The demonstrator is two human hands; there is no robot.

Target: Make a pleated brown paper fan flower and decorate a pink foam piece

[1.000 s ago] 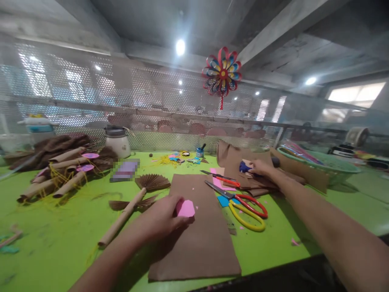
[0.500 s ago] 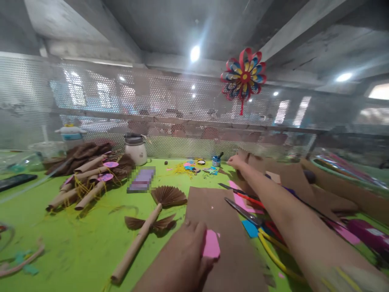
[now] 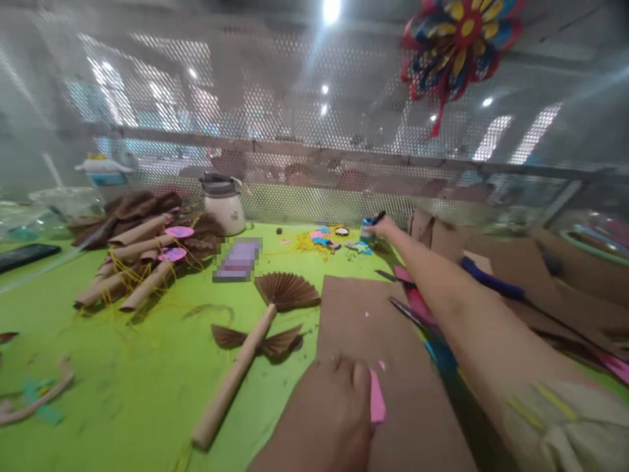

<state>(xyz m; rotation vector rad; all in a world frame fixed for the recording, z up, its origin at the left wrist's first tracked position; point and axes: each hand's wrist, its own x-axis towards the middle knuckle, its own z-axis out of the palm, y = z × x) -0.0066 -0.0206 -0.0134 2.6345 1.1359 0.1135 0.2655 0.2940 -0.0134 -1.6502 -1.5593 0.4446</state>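
My left hand point(image 3: 327, 406) is closed on a piece of pink paper point(image 3: 377, 398) over a brown paper sheet point(image 3: 363, 308). My right arm reaches far across the table, and my right hand point(image 3: 387, 227) has its fingers around the side of a small blue jar point(image 3: 366, 224). A black stick point(image 3: 378, 217) slants out of the jar's top beside my fingers; the fingertips are small and blurred. Left of the sheet lies a brown paper tube point(image 3: 236, 373) with a pleated brown fan point(image 3: 287, 290) at its end. Scissors point(image 3: 407, 311) lie partly under my right forearm.
Several brown tubes with yellow strings point(image 3: 147, 282) are piled at left, near a white jug point(image 3: 223, 206). Blurred-out purple rectangle point(image 3: 239, 257), paper scraps and yellow strands point(image 3: 317, 242) lie mid-table. Brown paper point(image 3: 511, 262) fills the right. A paper flower point(image 3: 464, 39) hangs above.
My right hand has come up to the blue jar from just right of it. My left hand still holds the pink paper. The view has tilted down.
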